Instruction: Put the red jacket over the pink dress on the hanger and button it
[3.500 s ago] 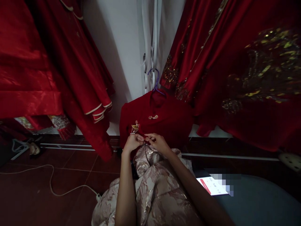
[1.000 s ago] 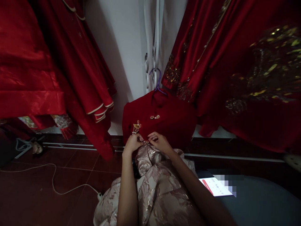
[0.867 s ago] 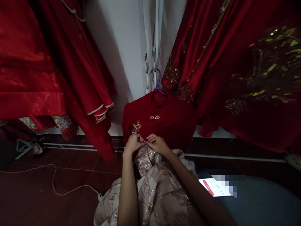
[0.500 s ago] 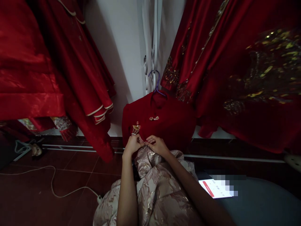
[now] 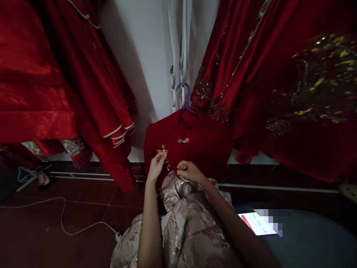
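Note:
A dark red jacket point(image 5: 200, 145) hangs on a purple hanger point(image 5: 184, 97) in front of me, with a pearl clasp point(image 5: 183, 140) near its collar. My left hand point(image 5: 156, 164) pinches a gold brooch point(image 5: 162, 150) against the jacket's left chest. My right hand point(image 5: 189, 171) is closed on the jacket's lower front edge, just right of the left hand. Below both hands lies a pale pink and gold brocade garment point(image 5: 184, 223).
Red satin garments hang at left point(image 5: 55, 74) and right point(image 5: 279, 93), the right ones with gold embroidery. A white wall point(image 5: 145, 56) stands behind. A white cable point(image 5: 64, 223) runs across the dark red tile floor. A lit phone screen point(image 5: 258, 223) lies on a grey seat point(image 5: 306, 242).
My left hand has lifted away from the right hand and now pinches the gold brooch, which has tipped sideways. My right hand stays low on the jacket.

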`<state>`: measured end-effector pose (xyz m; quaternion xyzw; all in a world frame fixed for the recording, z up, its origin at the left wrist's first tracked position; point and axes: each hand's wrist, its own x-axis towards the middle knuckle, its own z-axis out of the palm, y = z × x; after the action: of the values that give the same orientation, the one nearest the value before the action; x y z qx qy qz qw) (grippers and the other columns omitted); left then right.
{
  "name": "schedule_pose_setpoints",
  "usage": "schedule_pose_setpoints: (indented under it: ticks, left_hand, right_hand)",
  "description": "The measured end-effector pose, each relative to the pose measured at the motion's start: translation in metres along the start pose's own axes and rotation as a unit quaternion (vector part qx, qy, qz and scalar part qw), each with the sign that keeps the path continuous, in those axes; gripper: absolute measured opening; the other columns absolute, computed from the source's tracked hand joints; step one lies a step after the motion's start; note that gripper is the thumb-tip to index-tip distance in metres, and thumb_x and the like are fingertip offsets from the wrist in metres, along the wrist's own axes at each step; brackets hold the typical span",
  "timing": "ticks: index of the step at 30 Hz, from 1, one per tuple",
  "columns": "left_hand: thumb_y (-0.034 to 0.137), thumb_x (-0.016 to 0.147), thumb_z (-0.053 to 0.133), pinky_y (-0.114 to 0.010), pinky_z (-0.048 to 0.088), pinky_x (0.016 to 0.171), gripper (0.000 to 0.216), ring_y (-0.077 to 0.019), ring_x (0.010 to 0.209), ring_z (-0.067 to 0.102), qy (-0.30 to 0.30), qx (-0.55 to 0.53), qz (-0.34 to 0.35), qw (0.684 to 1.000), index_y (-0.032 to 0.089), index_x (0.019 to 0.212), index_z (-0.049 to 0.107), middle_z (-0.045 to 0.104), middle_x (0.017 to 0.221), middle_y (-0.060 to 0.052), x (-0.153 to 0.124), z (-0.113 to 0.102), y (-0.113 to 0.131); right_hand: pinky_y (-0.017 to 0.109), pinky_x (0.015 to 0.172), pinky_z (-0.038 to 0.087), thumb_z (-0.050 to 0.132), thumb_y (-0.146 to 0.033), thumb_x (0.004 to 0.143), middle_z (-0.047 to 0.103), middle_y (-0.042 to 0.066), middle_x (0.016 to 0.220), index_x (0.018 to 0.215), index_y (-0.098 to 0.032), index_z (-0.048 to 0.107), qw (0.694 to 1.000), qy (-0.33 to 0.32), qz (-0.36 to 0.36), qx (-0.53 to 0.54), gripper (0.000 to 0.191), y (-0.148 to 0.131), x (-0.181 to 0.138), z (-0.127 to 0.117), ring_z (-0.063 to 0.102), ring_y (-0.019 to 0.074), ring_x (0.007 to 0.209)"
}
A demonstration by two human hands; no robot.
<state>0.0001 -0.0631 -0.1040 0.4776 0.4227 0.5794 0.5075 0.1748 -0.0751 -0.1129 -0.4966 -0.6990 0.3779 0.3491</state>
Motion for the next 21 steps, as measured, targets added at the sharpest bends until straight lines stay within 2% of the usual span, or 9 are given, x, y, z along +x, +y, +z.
schedule_pose_setpoints:
  ticks: [4,10,15,21]
  left_hand:
    - [0.040,0.071,0.065,-0.026,0.049,0.081,0.035,-0.0107,0.083,0.062,0.075,-0.149,-0.032,0.986,0.013,0.095,0.064,0.066,0.097,-0.008,0.006,0.009,-0.004]
    - [0.035,0.067,0.070,-0.025,0.049,0.081,0.032,-0.0089,0.078,0.063,0.078,-0.199,-0.065,0.975,0.013,0.090,0.066,0.069,0.093,-0.007,0.006,0.013,-0.007]
    - [0.033,0.064,0.072,-0.024,0.048,0.077,0.033,-0.0088,0.075,0.063,0.090,-0.194,-0.057,0.975,0.012,0.089,0.068,0.069,0.091,-0.007,0.005,0.013,-0.004]
    - [0.034,0.068,0.066,-0.023,0.048,0.074,0.035,-0.0122,0.081,0.063,0.136,-0.080,-0.020,0.987,0.012,0.096,0.065,0.068,0.095,-0.009,0.008,0.013,-0.011]
  right_hand:
    - [0.021,0.059,0.043,0.056,-0.013,0.058,0.060,-0.001,0.062,0.071,-0.015,0.060,0.997,-0.076,-0.032,0.001,0.014,-0.005,-0.004,-0.009,0.054,0.0102,0.061]
    - [0.020,0.059,0.043,0.055,-0.011,0.058,0.061,-0.001,0.065,0.070,-0.015,0.061,0.997,-0.068,-0.040,-0.012,0.014,-0.011,-0.007,-0.009,0.054,0.0101,0.062]
    - [0.021,0.060,0.044,0.055,-0.012,0.058,0.061,0.000,0.065,0.072,-0.015,0.061,0.997,-0.071,-0.038,-0.012,0.015,-0.010,-0.007,-0.008,0.054,0.0101,0.062]
    - [0.021,0.060,0.043,0.056,-0.013,0.058,0.060,-0.001,0.064,0.072,-0.015,0.060,0.996,-0.078,-0.042,-0.010,0.015,-0.009,-0.006,-0.007,0.054,0.0102,0.062]
